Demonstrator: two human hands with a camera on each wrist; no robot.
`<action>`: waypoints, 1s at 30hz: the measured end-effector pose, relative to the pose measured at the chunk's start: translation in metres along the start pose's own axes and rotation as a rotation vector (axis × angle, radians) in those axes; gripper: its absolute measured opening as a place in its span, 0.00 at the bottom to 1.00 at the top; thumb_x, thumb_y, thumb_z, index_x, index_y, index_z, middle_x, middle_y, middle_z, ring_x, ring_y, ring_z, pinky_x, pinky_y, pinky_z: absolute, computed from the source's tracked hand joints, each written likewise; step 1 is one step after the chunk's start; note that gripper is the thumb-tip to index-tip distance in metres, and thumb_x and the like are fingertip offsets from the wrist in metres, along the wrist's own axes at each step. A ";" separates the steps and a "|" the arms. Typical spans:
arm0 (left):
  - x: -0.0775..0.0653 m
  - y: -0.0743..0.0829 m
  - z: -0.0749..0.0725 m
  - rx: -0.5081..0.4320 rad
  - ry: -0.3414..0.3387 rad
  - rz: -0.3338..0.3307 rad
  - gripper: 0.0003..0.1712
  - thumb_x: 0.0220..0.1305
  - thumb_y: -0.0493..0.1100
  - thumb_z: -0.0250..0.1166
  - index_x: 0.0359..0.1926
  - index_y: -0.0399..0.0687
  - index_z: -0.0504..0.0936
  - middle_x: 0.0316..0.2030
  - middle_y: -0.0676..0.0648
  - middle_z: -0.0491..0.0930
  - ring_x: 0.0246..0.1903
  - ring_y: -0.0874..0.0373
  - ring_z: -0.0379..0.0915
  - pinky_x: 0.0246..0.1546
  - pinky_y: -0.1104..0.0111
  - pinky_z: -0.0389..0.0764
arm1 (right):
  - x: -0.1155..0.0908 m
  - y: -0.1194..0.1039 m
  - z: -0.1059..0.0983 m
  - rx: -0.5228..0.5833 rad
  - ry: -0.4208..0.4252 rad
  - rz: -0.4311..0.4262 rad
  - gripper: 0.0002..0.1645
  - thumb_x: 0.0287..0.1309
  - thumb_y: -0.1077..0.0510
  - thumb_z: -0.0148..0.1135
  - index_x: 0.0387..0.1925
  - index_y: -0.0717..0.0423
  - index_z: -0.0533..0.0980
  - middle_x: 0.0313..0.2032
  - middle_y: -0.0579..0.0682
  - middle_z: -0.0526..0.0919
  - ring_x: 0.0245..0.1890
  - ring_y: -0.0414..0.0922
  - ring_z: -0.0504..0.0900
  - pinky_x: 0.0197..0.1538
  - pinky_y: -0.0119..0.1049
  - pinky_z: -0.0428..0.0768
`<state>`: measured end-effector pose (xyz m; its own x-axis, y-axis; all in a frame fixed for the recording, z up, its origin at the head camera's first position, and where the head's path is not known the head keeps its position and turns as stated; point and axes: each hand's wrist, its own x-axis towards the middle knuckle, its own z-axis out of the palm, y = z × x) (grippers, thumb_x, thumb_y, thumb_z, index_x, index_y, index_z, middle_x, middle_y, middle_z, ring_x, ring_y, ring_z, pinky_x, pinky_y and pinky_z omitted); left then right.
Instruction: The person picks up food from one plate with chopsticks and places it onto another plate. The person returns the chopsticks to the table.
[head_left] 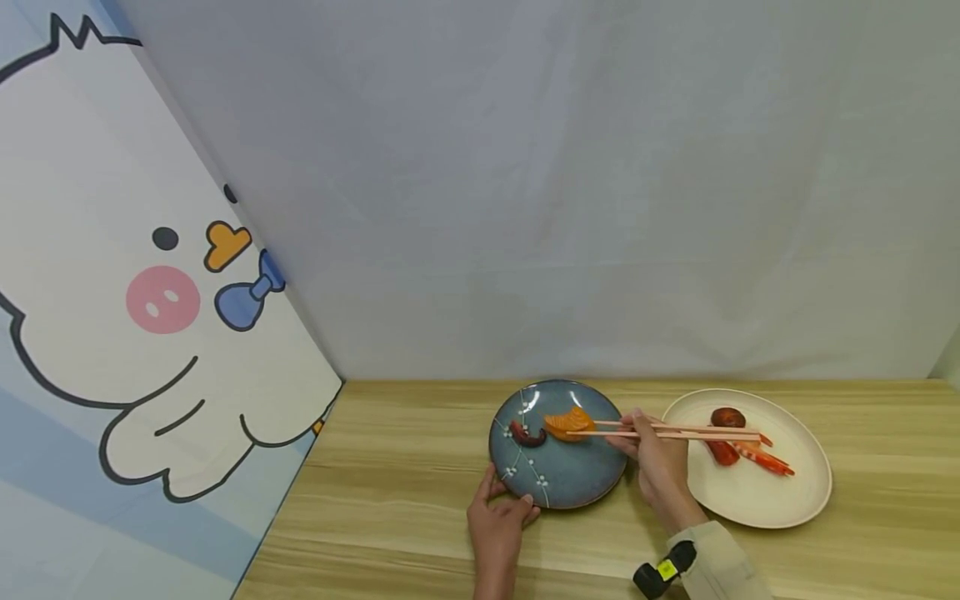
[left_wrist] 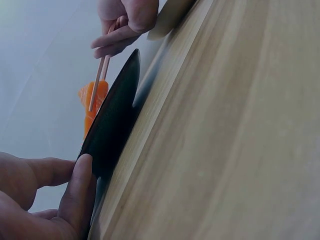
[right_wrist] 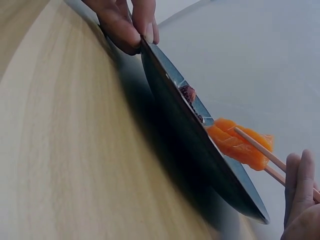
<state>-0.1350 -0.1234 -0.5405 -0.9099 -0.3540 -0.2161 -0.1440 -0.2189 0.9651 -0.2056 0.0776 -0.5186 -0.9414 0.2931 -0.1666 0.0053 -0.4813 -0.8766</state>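
Note:
My left hand [head_left: 498, 521] pinches the near-left rim of a blue-grey plate [head_left: 577, 487] with a white blossom pattern, thumb on top. A pair of light wooden chopsticks [head_left: 712, 433] is in my right hand [head_left: 663, 471], their tips pointing left over that plate. Between the tips sits an orange slice of salmon [right_wrist: 242, 145] with pale stripes. Its lower edge is partly hidden by the rim in both wrist views, so I cannot tell whether it touches the plate. Left of the salmon, a dark red curled octopus tentacle [head_left: 527, 435] lies on the plate.
Right of the blue plate stands a cream plate [head_left: 780, 504]. It bears a brown mushroom-like piece [head_left: 727, 418], a red piece [head_left: 723, 453] and a red-and-white shrimp-like piece [head_left: 761, 457]. A pale curtain [head_left: 600, 208] hangs behind the wooden table [head_left: 390, 500].

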 end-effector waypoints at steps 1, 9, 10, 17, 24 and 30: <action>0.000 0.000 0.000 -0.001 0.000 0.000 0.50 0.56 0.16 0.68 0.78 0.24 0.57 0.54 0.32 0.67 0.29 0.61 0.76 0.34 0.69 0.93 | 0.000 0.000 0.000 0.001 0.001 0.001 0.18 0.80 0.66 0.50 0.36 0.69 0.83 0.26 0.48 0.84 0.24 0.39 0.89 0.36 0.32 0.93; -0.001 0.000 0.000 0.007 0.003 0.005 0.50 0.56 0.16 0.68 0.78 0.24 0.57 0.54 0.32 0.68 0.28 0.61 0.76 0.34 0.70 0.92 | -0.003 -0.005 -0.002 0.014 -0.005 0.006 0.25 0.80 0.65 0.50 0.27 0.55 0.85 0.25 0.48 0.85 0.24 0.39 0.89 0.37 0.32 0.92; -0.001 0.000 0.000 0.009 0.003 0.005 0.50 0.56 0.16 0.68 0.78 0.24 0.57 0.54 0.32 0.68 0.28 0.61 0.76 0.34 0.70 0.92 | -0.004 -0.005 -0.002 0.016 -0.006 0.006 0.25 0.80 0.65 0.50 0.26 0.54 0.85 0.25 0.48 0.85 0.24 0.39 0.89 0.37 0.31 0.92; 0.000 0.001 0.001 0.017 0.005 -0.006 0.50 0.57 0.16 0.68 0.79 0.25 0.56 0.54 0.32 0.67 0.29 0.61 0.76 0.34 0.70 0.92 | -0.006 -0.011 -0.003 0.041 -0.010 -0.003 0.26 0.80 0.66 0.49 0.25 0.54 0.84 0.24 0.48 0.86 0.24 0.39 0.89 0.35 0.30 0.92; 0.001 0.001 0.000 0.024 0.006 -0.015 0.51 0.57 0.17 0.68 0.79 0.25 0.56 0.54 0.32 0.67 0.29 0.61 0.76 0.35 0.69 0.93 | -0.008 -0.015 -0.009 0.061 -0.013 0.013 0.27 0.80 0.66 0.48 0.25 0.55 0.85 0.25 0.49 0.86 0.24 0.39 0.90 0.36 0.30 0.92; 0.001 0.001 0.000 0.030 0.011 -0.016 0.50 0.56 0.17 0.68 0.78 0.25 0.57 0.54 0.32 0.67 0.29 0.61 0.76 0.34 0.69 0.93 | -0.010 -0.018 -0.015 0.049 -0.002 0.040 0.26 0.81 0.64 0.49 0.25 0.54 0.84 0.26 0.50 0.86 0.24 0.39 0.90 0.37 0.29 0.92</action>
<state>-0.1364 -0.1237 -0.5400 -0.9030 -0.3611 -0.2328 -0.1701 -0.1971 0.9655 -0.1917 0.0954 -0.5083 -0.9414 0.2714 -0.2004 0.0265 -0.5327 -0.8459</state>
